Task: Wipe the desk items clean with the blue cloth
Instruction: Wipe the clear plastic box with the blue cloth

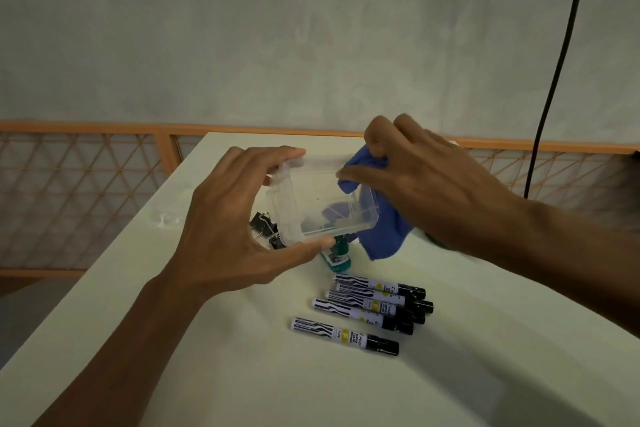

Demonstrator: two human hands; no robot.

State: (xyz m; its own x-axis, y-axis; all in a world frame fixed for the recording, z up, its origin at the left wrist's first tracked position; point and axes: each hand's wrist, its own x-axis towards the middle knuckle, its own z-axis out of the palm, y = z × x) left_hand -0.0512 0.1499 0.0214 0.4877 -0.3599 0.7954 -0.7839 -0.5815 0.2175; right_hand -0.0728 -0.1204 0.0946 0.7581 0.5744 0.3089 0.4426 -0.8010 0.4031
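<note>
Perhaps five markers (367,314); left hand (225,218) grips one clear box (318,204); right hand (415,170) fingers (377,137) pinch one blue cloth (381,236).

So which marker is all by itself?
The marker lowest in the view, nearest the person. It lies alone on the desk, with a gap around it, while the other markers lie bunched side by side beyond it.

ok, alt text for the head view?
A person's left hand holds a clear plastic box above a white desk while the right hand grips a crumpled blue cloth at the box's right edge. Below lie several black-capped white markers, black binder clips and a small green object.
</note>
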